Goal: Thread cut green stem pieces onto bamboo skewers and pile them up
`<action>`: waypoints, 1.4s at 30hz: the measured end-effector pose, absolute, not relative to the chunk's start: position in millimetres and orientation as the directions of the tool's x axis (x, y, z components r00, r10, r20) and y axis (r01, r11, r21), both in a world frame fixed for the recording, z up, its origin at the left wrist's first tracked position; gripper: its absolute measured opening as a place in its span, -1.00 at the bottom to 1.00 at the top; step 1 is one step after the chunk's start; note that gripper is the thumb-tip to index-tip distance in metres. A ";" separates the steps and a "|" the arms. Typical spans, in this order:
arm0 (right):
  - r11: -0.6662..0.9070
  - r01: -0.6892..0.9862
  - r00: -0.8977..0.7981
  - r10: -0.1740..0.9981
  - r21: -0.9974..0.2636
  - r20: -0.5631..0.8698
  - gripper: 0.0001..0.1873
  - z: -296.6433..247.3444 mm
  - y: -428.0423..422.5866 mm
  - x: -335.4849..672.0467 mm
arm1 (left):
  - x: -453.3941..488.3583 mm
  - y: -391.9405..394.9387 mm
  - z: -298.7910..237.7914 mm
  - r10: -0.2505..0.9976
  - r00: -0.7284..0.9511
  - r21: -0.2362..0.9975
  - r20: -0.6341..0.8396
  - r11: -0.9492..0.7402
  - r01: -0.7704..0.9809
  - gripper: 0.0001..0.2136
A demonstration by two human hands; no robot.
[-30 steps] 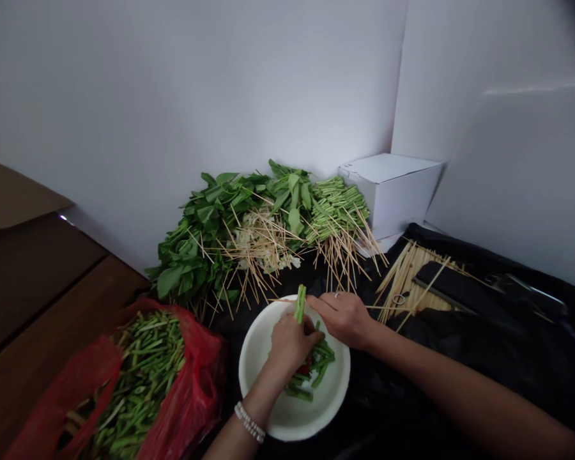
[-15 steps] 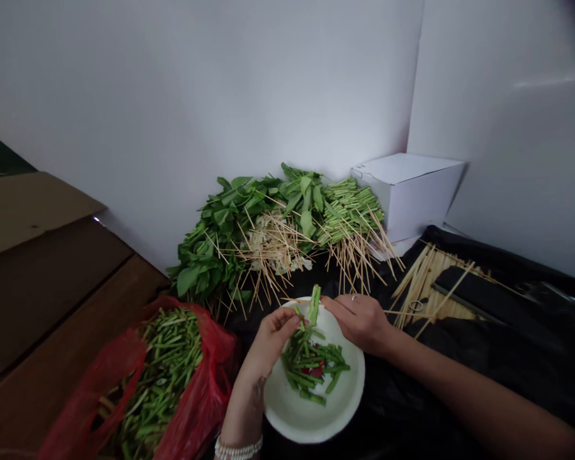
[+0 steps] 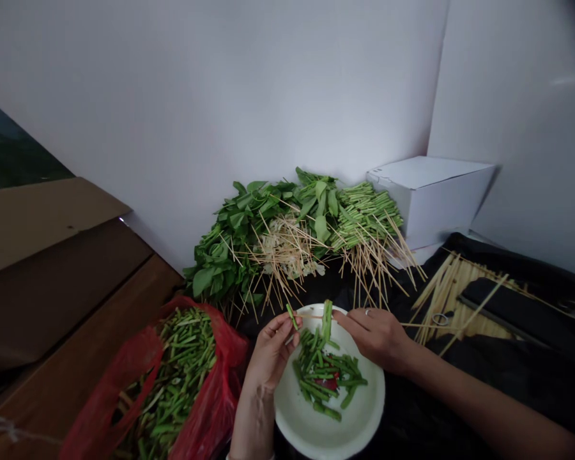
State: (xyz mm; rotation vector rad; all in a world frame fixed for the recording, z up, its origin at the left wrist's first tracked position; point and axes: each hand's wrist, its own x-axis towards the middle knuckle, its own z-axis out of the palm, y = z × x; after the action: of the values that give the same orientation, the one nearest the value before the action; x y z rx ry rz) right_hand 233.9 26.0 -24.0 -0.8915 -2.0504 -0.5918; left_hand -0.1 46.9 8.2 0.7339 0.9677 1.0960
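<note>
My left hand [image 3: 271, 351] pinches a short green stem piece [image 3: 291, 315] above the far rim of a white bowl [image 3: 311, 427]. My right hand [image 3: 376, 336], wearing a ring, holds a thin wooden skewer [image 3: 311, 315] with several green stem pieces [image 3: 326, 317] threaded on it. The skewer's tip points left toward the left hand's piece. Inside the bowl lie several cut green stems [image 3: 324, 377] and a bit of something red [image 3: 328, 384]. Both hands hover over the bowl's far edge.
A red plastic bag of cut green stems [image 3: 172, 377] sits left of the bowl. Skewered leafy greens and stems [image 3: 287, 236] pile against the wall. A white box [image 3: 434, 191] stands at the right, loose skewers [image 3: 453, 291] on black cloth. Brown cardboard [image 3: 48, 255] lies left.
The left hand lifted out of the bowl holding one stem piece and brought it up to the skewer tip. The camera view shifted left, so everything sits further right.
</note>
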 end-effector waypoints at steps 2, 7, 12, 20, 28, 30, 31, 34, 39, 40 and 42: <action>0.644 0.758 -0.438 0.379 0.108 0.815 -0.73 -24.5 25.9 233.9 | -0.2 47.7 6.8 0.955 0.134 0.867 -0.265 0.296 -0.400 -0.69; 0.625 0.770 -0.449 0.389 0.127 0.804 -0.73 -26.0 26.0 234.5 | -0.4 47.5 6.1 0.958 0.101 0.854 -0.269 0.286 -0.434 -0.67; 0.617 0.776 -0.461 0.415 0.130 0.784 -0.72 -28.5 26.1 234.9 | -1.0 47.1 7.3 0.957 0.091 0.842 -0.274 0.285 -0.457 -0.66; 0.615 0.776 -0.463 0.409 0.137 0.786 -0.73 -27.0 25.4 234.5 | 0.1 46.5 8.0 0.957 0.089 0.841 -0.278 0.287 -0.459 -0.70; 0.612 0.776 -0.477 0.407 0.156 0.779 -0.72 -25.5 24.8 234.9 | -0.7 47.1 7.2 0.959 0.077 0.844 -0.274 0.278 -0.458 -0.73; 0.608 0.778 -0.479 0.407 0.161 0.778 -0.72 -26.0 24.7 234.6 | -0.2 46.5 7.2 0.959 0.074 0.850 -0.272 0.276 -0.448 -0.72; 0.607 0.777 -0.482 0.408 0.164 0.776 -0.72 -26.3 24.7 234.4 | 0.3 46.0 7.2 0.960 0.075 0.855 -0.272 0.276 -0.439 -0.72; 0.612 0.773 -0.492 0.409 0.170 0.769 -0.72 -27.1 24.7 233.7 | 2.6 45.0 7.5 0.959 0.083 0.869 -0.272 0.281 -0.408 -0.70; 0.613 0.772 -0.491 0.407 0.169 0.770 -0.73 -26.2 24.2 232.9 | 4.0 45.4 10.7 0.964 0.045 0.888 -0.262 0.259 -0.380 -0.67; 0.615 0.770 -0.491 0.404 0.168 0.772 -0.72 -25.8 24.0 232.9 | 3.8 45.4 11.9 0.962 0.044 0.893 -0.268 0.265 -0.365 -0.67; 0.622 0.765 -0.489 0.392 0.167 0.780 -0.73 -25.4 23.3 232.9 | 3.5 44.8 14.6 0.957 0.051 0.898 -0.287 0.287 -0.333 -0.68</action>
State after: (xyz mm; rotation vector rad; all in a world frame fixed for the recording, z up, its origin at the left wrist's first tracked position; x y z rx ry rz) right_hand 232.9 23.3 -25.4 -0.9031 -2.1197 -0.6601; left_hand 3.5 44.8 14.6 0.7462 1.0807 1.1350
